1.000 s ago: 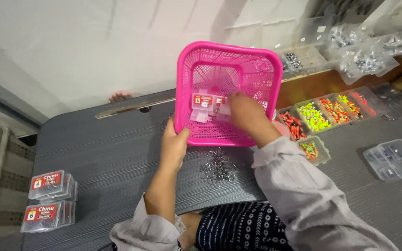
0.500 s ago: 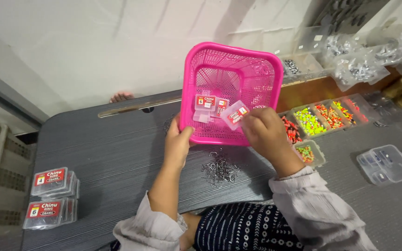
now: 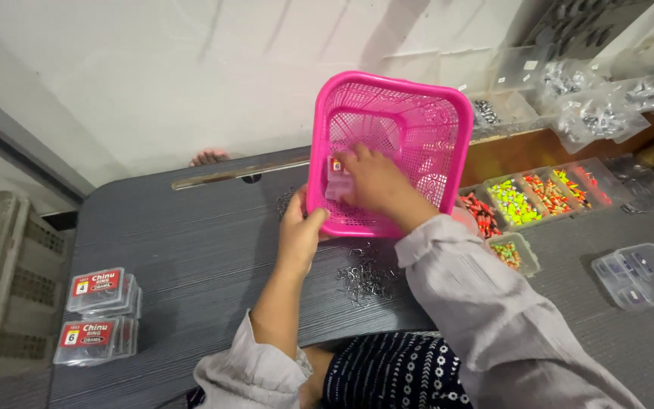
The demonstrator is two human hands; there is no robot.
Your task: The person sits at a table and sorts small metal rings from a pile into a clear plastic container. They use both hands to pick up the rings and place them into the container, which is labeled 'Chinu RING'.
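The left hand grips the near left rim of a pink mesh basket, fingers curled over the edge, holding the basket tilted up with its opening toward the person. The right hand is inside the basket, fingers bent down onto small clear plastic boxes with red labels lying against the basket's floor; whether the fingers pinch a box or merely press on it cannot be told. Just below both hands, on the dark grey table, lies a loose heap of small metal hooks. To the right of the right hand sits a clear divided tray holding red, yellow-green and mixed-colour beads, and further right, well apart, a closed clear compartment box. Far to the left of the left hand, two short stacks of labelled clear boxes rest near the table's edge. Beyond the basket, bags of small metal parts lie on a wooden ledge.
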